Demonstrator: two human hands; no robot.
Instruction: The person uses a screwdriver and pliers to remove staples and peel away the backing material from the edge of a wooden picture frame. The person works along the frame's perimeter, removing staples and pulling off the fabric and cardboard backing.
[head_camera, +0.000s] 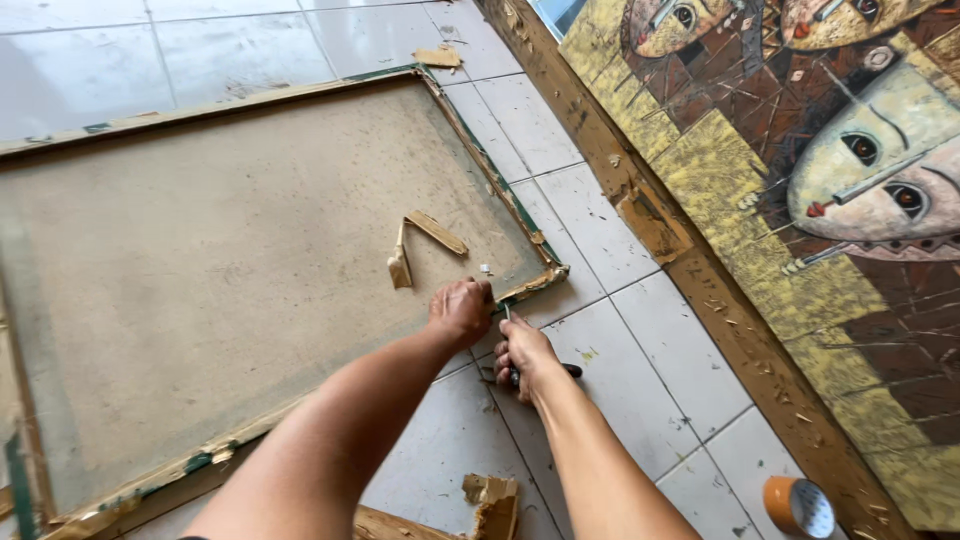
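A large stretched canvas (220, 260) lies back-side up on the white tiled floor, its wooden frame (505, 195) splintered along the near edge. My left hand (461, 309) is closed on the frame's near edge close to the right corner. Just below it, my right hand (524, 356) grips a slim dark-handled tool (512, 320) whose tip meets the frame edge. Two loose wood strips (425, 240) rest on the canvas back above my hands.
A big painted canvas (800, 200) in a worn wooden frame lies to the right. An orange tape roll (797, 506) sits at the lower right. Broken wood pieces (490, 500) lie near the bottom, and another scrap (438, 57) at the top.
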